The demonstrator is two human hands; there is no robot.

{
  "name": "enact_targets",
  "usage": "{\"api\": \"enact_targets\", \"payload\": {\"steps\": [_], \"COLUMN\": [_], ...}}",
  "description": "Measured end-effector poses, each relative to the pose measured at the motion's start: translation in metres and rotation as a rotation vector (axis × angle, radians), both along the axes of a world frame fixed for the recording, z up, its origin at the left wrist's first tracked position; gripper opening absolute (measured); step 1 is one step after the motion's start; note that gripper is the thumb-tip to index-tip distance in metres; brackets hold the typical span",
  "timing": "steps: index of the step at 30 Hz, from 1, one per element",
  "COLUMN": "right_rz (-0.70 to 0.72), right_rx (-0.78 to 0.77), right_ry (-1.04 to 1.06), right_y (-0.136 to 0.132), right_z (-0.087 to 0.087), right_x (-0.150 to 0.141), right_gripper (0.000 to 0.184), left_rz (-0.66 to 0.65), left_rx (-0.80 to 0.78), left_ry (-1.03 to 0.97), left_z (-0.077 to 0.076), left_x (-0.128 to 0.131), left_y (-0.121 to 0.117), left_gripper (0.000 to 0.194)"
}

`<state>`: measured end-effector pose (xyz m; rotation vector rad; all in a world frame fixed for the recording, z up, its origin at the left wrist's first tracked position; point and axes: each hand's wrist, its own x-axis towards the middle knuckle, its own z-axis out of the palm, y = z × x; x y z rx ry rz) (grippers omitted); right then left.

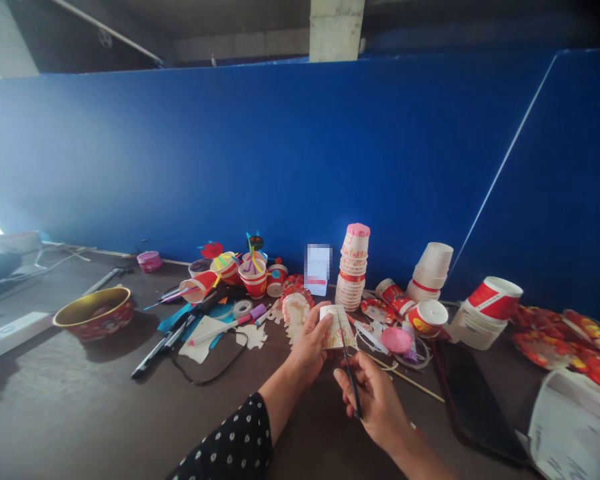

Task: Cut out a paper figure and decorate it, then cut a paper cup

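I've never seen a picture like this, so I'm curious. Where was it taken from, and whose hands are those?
This picture comes from a camera worn on a person's head, so it shows what they see when they look forward and down. Both hands belong to that person. The left hand holds a red-printed paper cup. The right hand holds dark scissors, with their tip at the cup. On the dark table stands a tall stack of paper cups, and nearby is a red bowl with a gold inside. Behind everything is a blue wall.
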<state>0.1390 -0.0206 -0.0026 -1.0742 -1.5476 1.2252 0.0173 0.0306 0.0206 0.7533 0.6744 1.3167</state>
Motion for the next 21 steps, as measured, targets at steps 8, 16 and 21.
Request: {"api": "enact_targets", "payload": {"steps": [8, 16, 21], "right_rz": [-0.006, -0.006, -0.010], "right_rx": [-0.013, -0.014, -0.019], "right_ry": [0.009, 0.014, -0.003], "right_y": [0.0008, -0.0003, -0.0016], "right_z": [0.0008, 0.0028, 0.0061], "right_x": [-0.0004, -0.0005, -0.0006], "right_gripper": [0.030, 0.031, 0.032], "left_rz": [-0.016, -0.013, -0.008], "left_rx": [0.015, 0.011, 0.016], "left_ry": [-0.021, 0.006, -0.006], "left_z": [-0.0013, 0.0014, 0.0007], "left_x": [-0.0002, -0.0006, -0.0004], "left_y": [0.0005, -0.0007, 0.0000], "left_gripper": [0.045, 0.046, 0.045]}}
